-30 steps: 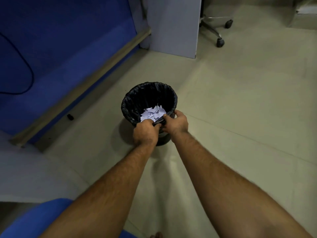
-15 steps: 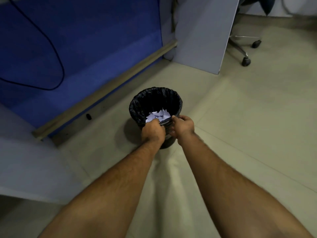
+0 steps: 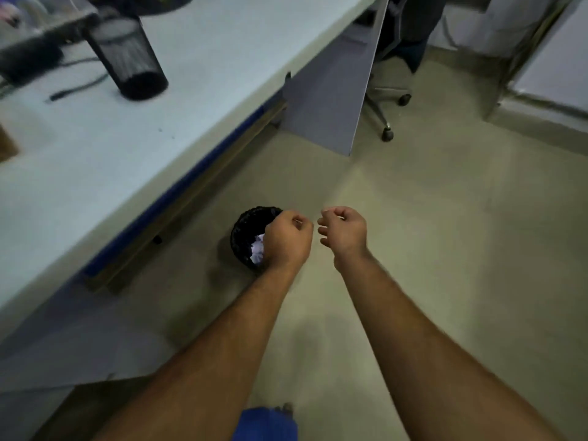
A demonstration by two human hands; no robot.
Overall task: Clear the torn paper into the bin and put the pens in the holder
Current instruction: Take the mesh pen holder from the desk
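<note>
Change: both hands have let go of the bin rim they gripped half a second ago and now hang above the floor; the view has lifted, so the desk top shows.
Left hand (image 3: 288,238): fingers curled into a loose fist, nothing visible in it; it covers the bin's right edge.
Right hand (image 3: 343,232): fingers loosely curled, holding nothing, just beside the left hand.
Bin (image 3: 246,229): black, lined, standing on the floor (image 3: 445,233) beside the desk (image 3: 206,74); torn paper (image 3: 257,249) lies inside it, white, partly hidden by the left hand.
Holder (image 3: 127,57): black mesh cup on the desk top, blurred; contents cannot be told.
Pen (image 3: 63,94): a dark, blurred stick lying on the desk, left of the holder.
</note>
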